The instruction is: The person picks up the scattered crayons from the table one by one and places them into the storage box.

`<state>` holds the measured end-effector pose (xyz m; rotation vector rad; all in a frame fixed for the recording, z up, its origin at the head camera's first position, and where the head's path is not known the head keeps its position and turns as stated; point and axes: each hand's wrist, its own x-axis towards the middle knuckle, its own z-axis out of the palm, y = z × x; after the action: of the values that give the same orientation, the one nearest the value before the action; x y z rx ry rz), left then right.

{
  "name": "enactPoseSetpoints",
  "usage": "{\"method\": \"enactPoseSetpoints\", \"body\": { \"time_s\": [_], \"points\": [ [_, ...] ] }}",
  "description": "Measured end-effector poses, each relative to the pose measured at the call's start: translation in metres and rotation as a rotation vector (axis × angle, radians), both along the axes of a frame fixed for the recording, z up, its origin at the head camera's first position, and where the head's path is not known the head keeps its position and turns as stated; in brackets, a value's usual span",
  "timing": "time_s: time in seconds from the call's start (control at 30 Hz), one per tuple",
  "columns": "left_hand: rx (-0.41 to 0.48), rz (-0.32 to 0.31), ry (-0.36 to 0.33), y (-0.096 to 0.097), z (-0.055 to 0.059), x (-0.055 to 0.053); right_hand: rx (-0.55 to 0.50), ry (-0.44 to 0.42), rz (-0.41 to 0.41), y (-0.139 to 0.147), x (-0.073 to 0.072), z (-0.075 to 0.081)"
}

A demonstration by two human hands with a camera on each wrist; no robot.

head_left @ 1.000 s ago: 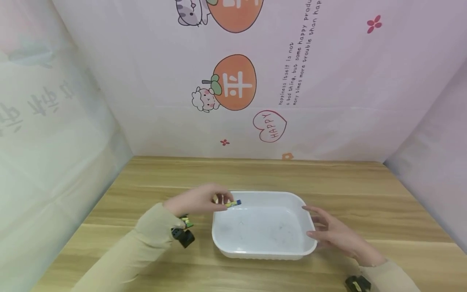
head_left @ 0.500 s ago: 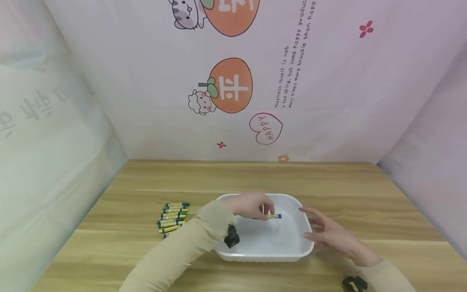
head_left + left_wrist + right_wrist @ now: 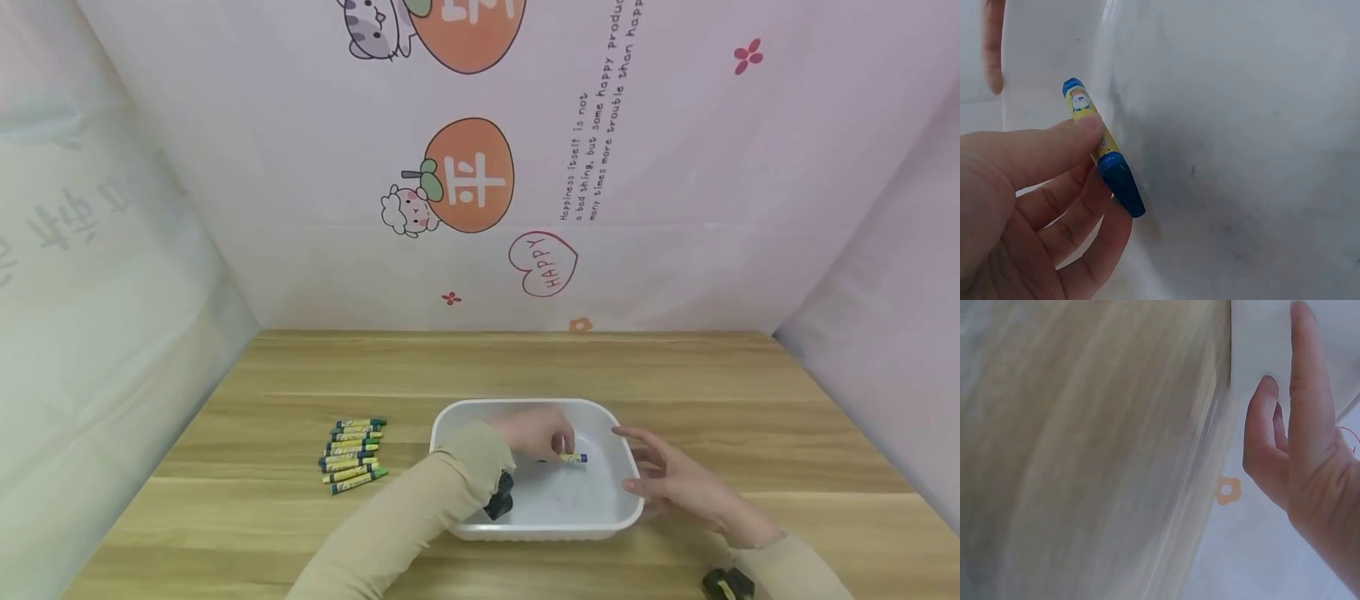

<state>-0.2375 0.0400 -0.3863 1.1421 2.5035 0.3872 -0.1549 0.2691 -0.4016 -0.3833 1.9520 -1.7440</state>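
Observation:
A white rectangular basin (image 3: 573, 500) stands on the wooden table. Inside it my left hand (image 3: 528, 433) pinches a crayon (image 3: 574, 458) between thumb and fingers, low over the basin floor. Close up in the left wrist view, the crayon (image 3: 1121, 181) has a yellow wrapper with blue bands and a dark blue tip; whether it touches the floor cannot be told. My right hand (image 3: 678, 479) touches the basin's right end with thumb and fingers spread. In the right wrist view the right hand's fingers (image 3: 1310, 387) lie fairly straight against the white wall.
Several crayons (image 3: 352, 467) in yellow wrappers, with green and blue ends, lie in a rough column on the table (image 3: 247, 467) left of the basin. A printed cloth (image 3: 660, 267) hangs behind the table, and pale cloths close off both sides.
My left hand has carried the crayon from over the basin's left rim rightward and down into the basin. Crayons once behind the left sleeve now show. The right hand stays at the basin's end.

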Motion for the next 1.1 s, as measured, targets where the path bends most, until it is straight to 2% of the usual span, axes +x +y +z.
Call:
{"method": "enactPoseSetpoints", "body": {
  "time_s": [0.2,0.37,0.63,0.77,0.97,1.1],
  "points": [
    [-0.004,0.053,0.006,0.001,-0.009,-0.004,-0.006,-0.005,0.003,0.000,-0.001,0.000],
    [0.007,0.070,-0.006,0.004,-0.015,-0.008,-0.007,-0.006,-0.003,0.000,0.000,0.001],
    [0.013,0.078,-0.005,0.002,-0.015,-0.010,-0.009,0.002,-0.008,0.000,0.000,0.000],
    [0.021,0.097,-0.021,0.000,-0.011,-0.010,-0.003,-0.003,-0.011,-0.001,0.000,-0.001],
    [0.056,0.127,-0.064,-0.004,0.004,-0.005,-0.012,-0.010,-0.006,-0.001,0.000,0.001],
    [0.077,0.112,-0.061,-0.008,0.011,-0.001,-0.017,-0.006,-0.001,0.000,0.000,0.001]
  ]
}}
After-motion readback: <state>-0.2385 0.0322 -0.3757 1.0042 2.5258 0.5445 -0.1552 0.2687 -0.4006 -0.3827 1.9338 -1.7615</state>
